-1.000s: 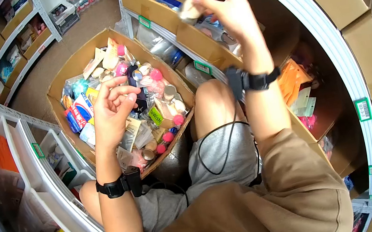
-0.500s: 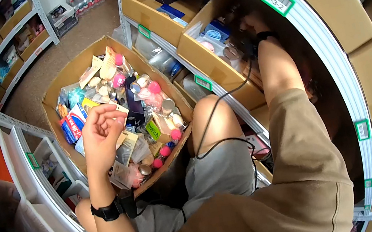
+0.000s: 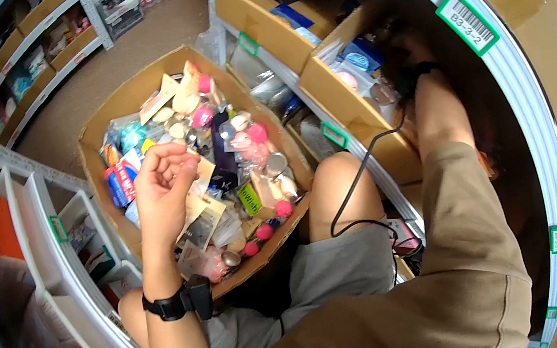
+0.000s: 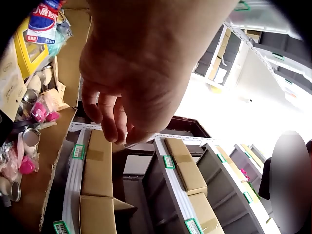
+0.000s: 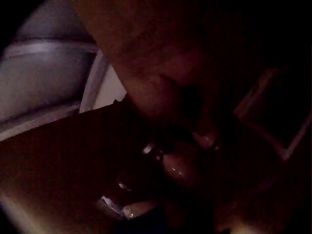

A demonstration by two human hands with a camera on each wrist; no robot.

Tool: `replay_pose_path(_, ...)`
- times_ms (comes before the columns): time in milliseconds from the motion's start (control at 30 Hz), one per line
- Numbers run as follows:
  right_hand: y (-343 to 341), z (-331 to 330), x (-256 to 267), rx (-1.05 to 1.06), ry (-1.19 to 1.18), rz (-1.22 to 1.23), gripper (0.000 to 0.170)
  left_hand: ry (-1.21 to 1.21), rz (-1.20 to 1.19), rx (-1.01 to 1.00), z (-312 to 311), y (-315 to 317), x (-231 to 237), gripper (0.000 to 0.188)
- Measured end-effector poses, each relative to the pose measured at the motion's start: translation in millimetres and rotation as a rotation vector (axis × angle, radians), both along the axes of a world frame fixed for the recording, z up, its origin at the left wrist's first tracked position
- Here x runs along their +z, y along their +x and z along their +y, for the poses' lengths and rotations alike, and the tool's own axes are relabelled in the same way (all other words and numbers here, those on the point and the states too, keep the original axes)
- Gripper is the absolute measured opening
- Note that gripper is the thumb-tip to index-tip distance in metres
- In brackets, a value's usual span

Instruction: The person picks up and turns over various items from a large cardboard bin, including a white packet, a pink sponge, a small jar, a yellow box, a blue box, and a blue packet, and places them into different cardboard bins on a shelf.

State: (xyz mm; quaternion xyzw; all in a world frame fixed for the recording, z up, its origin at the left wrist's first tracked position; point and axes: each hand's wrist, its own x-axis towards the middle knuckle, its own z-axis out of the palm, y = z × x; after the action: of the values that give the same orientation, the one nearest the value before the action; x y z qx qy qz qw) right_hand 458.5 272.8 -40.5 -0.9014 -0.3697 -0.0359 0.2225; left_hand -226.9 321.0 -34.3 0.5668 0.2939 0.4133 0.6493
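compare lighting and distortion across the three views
Head: mostly well lit, lens bows the white shelf edge, corners black; left wrist: white glare beside the left grip, a blurred oval at right; right wrist: so dark the right grip barely shows.

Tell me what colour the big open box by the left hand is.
Brown; the head view shows the box best.

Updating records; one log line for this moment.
left hand: relaxed over brown cardboard carton | right hand: at tan cardboard bin | grip: unclear
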Motion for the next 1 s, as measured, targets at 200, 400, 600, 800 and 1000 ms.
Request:
replay_pose_path(200, 28.6, 23.2, 23.7, 0.028, 0.296, -0.139, 0.025, 0.042, -0.038, 0.157, 7.3, -25.5, 18.9, 0.017)
replay_pose_path(400, -187.0, 17.7, 129.4, 0.146, 0.053, 0.265, 0.020, 0.013, -0.163, 0.394, 21.8, -57.1, 26.1, 0.011)
replay_pose_path(600, -383.7, -9.6, 121.0, 0.368, 0.242, -0.115, 0.026, -0.035, -0.225, 0.438, 19.7, -75.3, 28.6, 0.010)
replay_pose_path(800, -468.0, 54.5, -13.6, 0.863, -0.358, -0.146, 0.033, -0.037, -0.183, 0.421, 14.7, -77.0, 28.7, 0.009)
replay_pose_path(1000, -466.6, 74.2, -99.3, 0.899, -0.520, -0.366, 0.057, -0.035, -0.105, 0.445, 14.9, -74.6, 32.4, 0.008)
